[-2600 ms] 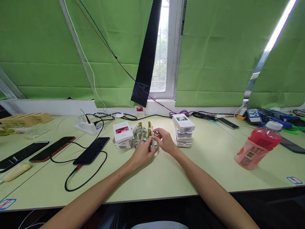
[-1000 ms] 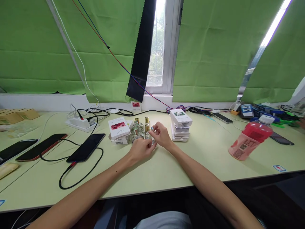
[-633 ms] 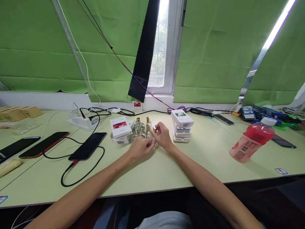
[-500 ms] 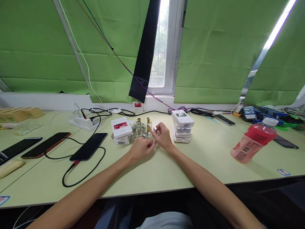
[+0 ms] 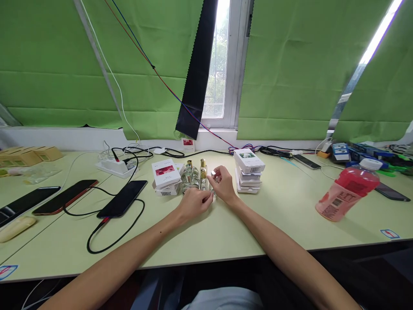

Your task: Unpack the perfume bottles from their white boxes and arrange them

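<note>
At the middle of the table, my right hand (image 5: pixel 223 184) pinches the silver cap (image 5: pixel 213 174) of a small glass perfume bottle. My left hand (image 5: pixel 195 201) is closed low against this bottle, its fingertips meeting near the base; most of the glass is hidden by my fingers. Just behind my hands stand several clear perfume bottles (image 5: pixel 203 173) with gold spray tops, grouped closely. White boxes with a red picture (image 5: pixel 166 172) lie stacked to their left. A pile of white boxes (image 5: pixel 248 161), the top one with a green picture, rises to the right of my right hand.
A black phone (image 5: pixel 122 199) with a cable lies left of my left forearm, with more phones (image 5: pixel 66 196) beyond. A power strip (image 5: pixel 113 166) and cables run along the back. A pink drink bottle (image 5: pixel 348 189) leans at the right. Yellow boxes (image 5: pixel 30 156) sit far left.
The view has shifted slightly. Both hands stay at the bottle; my right fingers have moved a little around the silver cap, which shows more clearly now.
</note>
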`<state>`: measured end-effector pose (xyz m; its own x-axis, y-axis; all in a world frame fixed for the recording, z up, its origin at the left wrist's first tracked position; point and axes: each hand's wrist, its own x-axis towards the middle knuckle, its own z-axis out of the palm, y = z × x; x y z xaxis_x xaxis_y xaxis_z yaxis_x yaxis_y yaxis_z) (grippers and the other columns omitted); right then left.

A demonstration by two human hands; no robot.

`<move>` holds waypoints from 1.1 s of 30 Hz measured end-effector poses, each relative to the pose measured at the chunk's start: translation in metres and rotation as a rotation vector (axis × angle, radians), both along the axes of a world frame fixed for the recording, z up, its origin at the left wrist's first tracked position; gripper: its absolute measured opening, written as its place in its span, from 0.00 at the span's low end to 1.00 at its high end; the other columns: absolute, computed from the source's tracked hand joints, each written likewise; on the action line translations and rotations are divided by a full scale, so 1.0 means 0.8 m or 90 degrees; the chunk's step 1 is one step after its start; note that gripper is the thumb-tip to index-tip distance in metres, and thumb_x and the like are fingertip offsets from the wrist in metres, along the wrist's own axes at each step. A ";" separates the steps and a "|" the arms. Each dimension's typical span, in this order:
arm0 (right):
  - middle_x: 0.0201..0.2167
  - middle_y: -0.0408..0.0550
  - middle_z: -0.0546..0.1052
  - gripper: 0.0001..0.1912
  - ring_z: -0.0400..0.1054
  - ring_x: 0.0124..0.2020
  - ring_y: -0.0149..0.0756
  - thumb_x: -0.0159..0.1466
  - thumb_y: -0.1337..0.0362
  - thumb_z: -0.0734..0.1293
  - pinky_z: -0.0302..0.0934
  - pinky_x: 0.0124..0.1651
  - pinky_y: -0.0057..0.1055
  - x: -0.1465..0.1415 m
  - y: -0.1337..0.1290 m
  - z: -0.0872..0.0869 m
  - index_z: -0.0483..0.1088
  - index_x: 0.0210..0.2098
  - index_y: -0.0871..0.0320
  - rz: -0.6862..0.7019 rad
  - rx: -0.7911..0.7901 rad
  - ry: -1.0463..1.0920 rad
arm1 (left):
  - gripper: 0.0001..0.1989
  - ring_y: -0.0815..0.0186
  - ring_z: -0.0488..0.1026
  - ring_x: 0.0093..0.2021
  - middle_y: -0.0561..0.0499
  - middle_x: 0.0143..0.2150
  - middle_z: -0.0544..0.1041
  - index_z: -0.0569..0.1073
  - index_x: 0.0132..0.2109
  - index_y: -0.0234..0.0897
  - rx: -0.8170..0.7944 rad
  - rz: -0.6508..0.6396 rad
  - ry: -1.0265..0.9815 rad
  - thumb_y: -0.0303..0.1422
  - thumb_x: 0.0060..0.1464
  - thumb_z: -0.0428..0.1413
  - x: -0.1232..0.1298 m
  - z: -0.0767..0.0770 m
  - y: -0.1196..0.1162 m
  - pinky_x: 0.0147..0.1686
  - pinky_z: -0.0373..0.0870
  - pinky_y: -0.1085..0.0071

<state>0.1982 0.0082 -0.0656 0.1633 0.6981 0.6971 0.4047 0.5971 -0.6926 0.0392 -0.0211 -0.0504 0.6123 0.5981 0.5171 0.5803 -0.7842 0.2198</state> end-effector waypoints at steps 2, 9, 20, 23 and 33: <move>0.29 0.39 0.67 0.11 0.58 0.25 0.28 0.62 0.60 0.69 0.55 0.29 0.29 0.002 0.000 -0.001 0.62 0.36 0.55 0.001 0.001 0.001 | 0.24 0.73 0.50 0.18 0.57 0.14 0.58 0.60 0.18 0.37 -0.006 -0.004 0.003 0.36 0.63 0.48 0.000 0.000 -0.001 0.25 0.47 0.69; 0.33 0.41 0.70 0.10 0.58 0.24 0.28 0.64 0.58 0.70 0.59 0.34 0.30 0.010 0.001 -0.004 0.66 0.39 0.55 -0.008 0.011 -0.004 | 0.24 0.72 0.48 0.18 0.57 0.14 0.57 0.59 0.18 0.37 -0.028 -0.043 0.018 0.36 0.64 0.47 0.000 -0.001 -0.004 0.25 0.48 0.68; 0.35 0.42 0.73 0.14 0.58 0.25 0.30 0.65 0.60 0.69 0.60 0.35 0.31 0.013 -0.002 -0.006 0.67 0.48 0.55 0.001 0.008 -0.031 | 0.23 0.72 0.48 0.19 0.58 0.16 0.56 0.57 0.21 0.37 -0.033 -0.111 0.049 0.36 0.65 0.47 0.003 -0.004 -0.010 0.26 0.49 0.69; 0.35 0.42 0.72 0.18 0.57 0.25 0.30 0.63 0.59 0.70 0.60 0.35 0.31 0.013 -0.003 -0.008 0.66 0.50 0.55 0.000 0.000 -0.064 | 0.23 0.72 0.49 0.19 0.57 0.15 0.57 0.58 0.21 0.38 -0.025 -0.122 0.054 0.35 0.65 0.48 0.003 -0.004 -0.009 0.25 0.49 0.69; 0.37 0.46 0.74 0.17 0.63 0.31 0.35 0.67 0.58 0.68 0.61 0.38 0.34 0.013 0.001 -0.009 0.66 0.52 0.56 -0.005 -0.008 -0.094 | 0.22 0.72 0.54 0.18 0.56 0.16 0.62 0.62 0.21 0.38 -0.026 -0.137 0.067 0.36 0.65 0.48 0.004 0.001 -0.016 0.25 0.51 0.70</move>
<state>0.2085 0.0092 -0.0728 0.0646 0.7058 0.7055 0.5077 0.5854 -0.6321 0.0427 -0.0336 -0.0497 0.7776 0.4670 0.4211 0.4222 -0.8840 0.2008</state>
